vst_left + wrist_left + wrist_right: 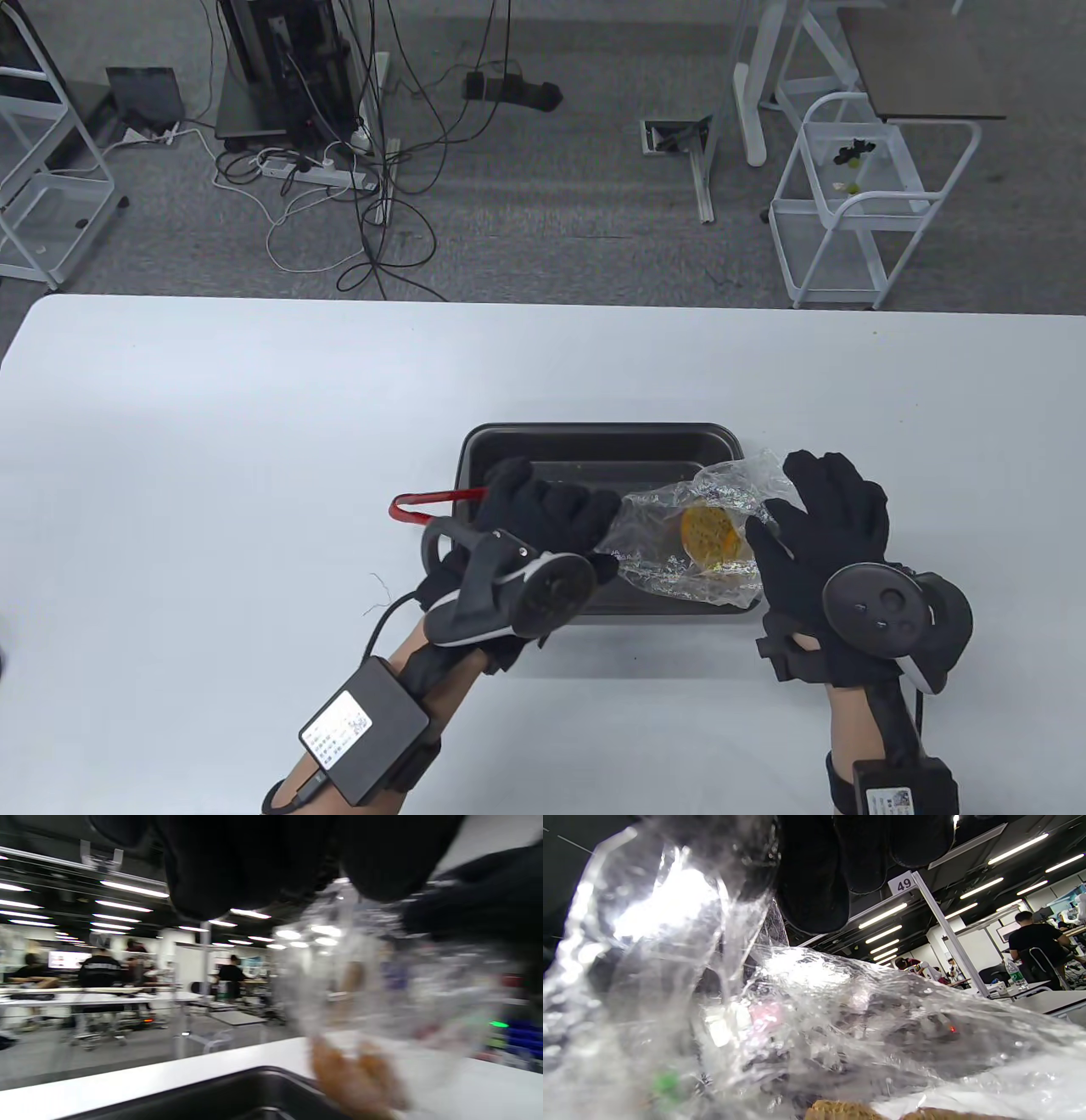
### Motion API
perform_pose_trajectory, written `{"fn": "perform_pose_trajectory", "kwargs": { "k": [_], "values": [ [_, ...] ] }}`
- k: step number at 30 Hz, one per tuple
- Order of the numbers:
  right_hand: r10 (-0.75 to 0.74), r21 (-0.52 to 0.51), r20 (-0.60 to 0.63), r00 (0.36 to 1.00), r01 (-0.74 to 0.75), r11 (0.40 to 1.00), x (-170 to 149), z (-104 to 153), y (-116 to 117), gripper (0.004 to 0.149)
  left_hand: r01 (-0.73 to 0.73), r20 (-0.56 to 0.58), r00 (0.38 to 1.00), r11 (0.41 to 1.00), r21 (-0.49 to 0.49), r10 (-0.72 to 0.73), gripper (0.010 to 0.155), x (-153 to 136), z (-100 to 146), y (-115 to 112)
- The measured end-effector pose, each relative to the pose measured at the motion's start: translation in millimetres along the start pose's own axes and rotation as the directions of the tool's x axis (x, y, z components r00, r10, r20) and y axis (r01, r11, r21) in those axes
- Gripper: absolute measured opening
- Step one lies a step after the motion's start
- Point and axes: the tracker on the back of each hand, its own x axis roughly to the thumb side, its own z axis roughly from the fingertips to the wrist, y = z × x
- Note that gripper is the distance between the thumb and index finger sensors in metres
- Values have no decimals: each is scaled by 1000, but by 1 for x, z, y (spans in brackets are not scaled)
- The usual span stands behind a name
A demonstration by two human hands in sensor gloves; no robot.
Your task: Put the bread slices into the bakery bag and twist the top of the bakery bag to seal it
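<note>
The left hand (543,518) pinches one end of the bag (696,535) over the tray (594,441); bread (711,533) inside; the right hand (814,535), fingers spread, touches the other end.

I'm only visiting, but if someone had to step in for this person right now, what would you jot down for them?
Left hand: grips one end of the clear bakery bag, held above the dark tray.
Right hand: fingers spread, at the bag's other end; whether it pinches the plastic cannot be told.
Bread: a browned slice is already inside the bag; the wrist views suggest more, but blurred.
Red tongs lie at the tray's left edge, partly hidden.
Done: bread bagged, as far as visible.
Left: gather the top and twist it shut.
</note>
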Motion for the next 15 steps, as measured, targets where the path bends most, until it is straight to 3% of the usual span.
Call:
{"fn": "perform_pose_trajectory", "kwargs": {
  "k": [5, 11, 15],
  "values": [
    [6, 8, 37, 999, -6, 1000, 12, 3, 4, 45, 27, 43, 999, 977, -211, -19, 62, 38, -20, -15],
    [0, 17, 88, 996, -2, 1000, 27, 8, 8, 44, -26, -42, 999, 902, -430, 9, 78, 42, -45, -40],
    [-15, 22, 97, 995, 13, 1000, 30, 9, 8, 44, -73, -73, 996, 890, -450, 45, 71, 37, -50, -45]
  ]
}}
